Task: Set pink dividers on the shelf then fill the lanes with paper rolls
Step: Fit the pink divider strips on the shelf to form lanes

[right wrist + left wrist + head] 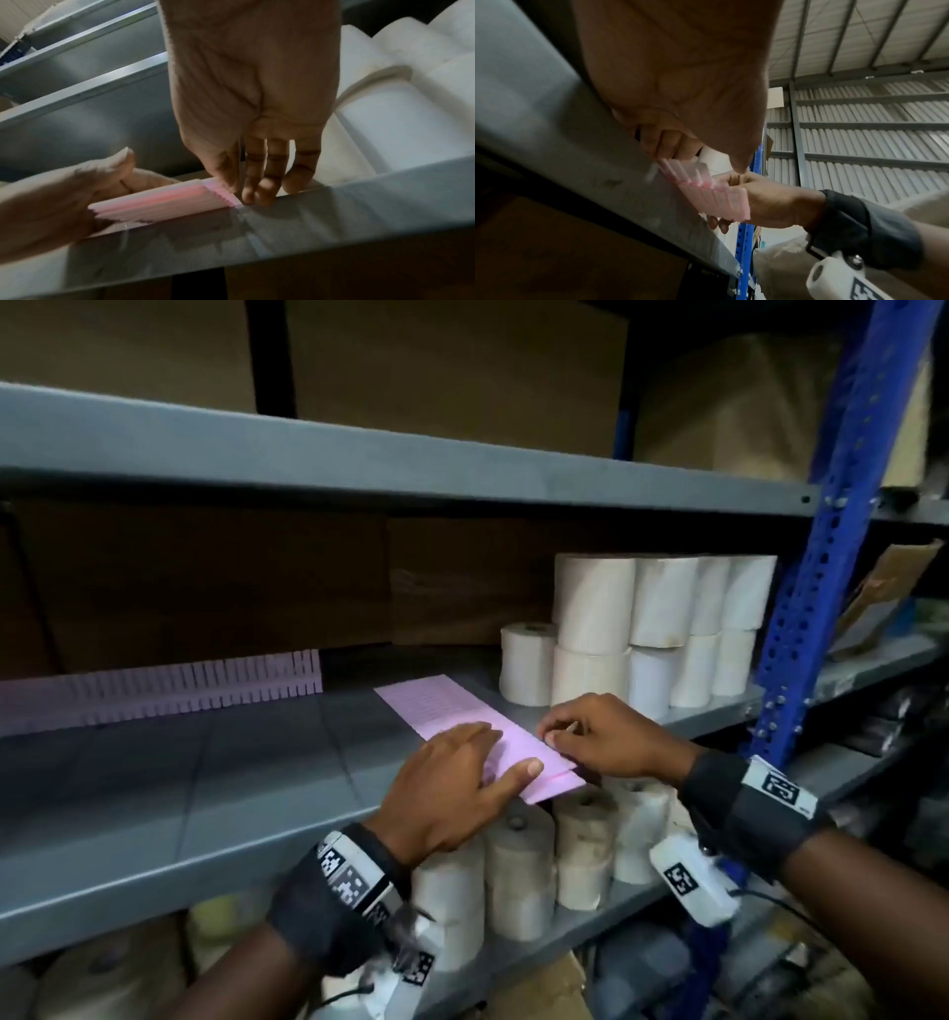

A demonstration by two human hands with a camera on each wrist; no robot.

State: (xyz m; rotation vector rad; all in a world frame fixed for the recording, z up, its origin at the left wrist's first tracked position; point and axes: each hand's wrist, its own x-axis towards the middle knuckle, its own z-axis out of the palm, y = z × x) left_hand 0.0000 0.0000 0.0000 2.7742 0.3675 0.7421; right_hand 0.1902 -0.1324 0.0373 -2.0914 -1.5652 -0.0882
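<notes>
A flat stack of pink dividers (462,721) is lying on the grey shelf (205,788), its near end jutting just past the front lip. The left hand (452,793) is lying palm-down on the near part of the stack, fingers nearly straight and the thumb reaching across the end of the strips. The right hand (606,737) is sitting at the stack's right edge, its fingers curled down and the fingertips (257,194) touching the corner of the strips at the shelf lip; whether they are truly pinching a strip, I cannot tell.

One more pink divider (169,690), comb-toothed along its top, is standing on edge along the back of the shelf to the left, well apart from the stack and in front of brown cartons (205,588).

Just to the right of the stack, white paper rolls (637,629) are standing upright in two tiers, crowding the right end of the shelf up to the blue perforated post (801,608). They are sitting close behind the right hand, leaving little room on that side. The broad stretch of shelf to the left of the stack is lying bare.

Further paper rolls (518,875) are standing on the shelf below, partly hidden by both wrists and their black bands. Above, another grey shelf (359,454) is carrying big cartons (452,367).
</notes>
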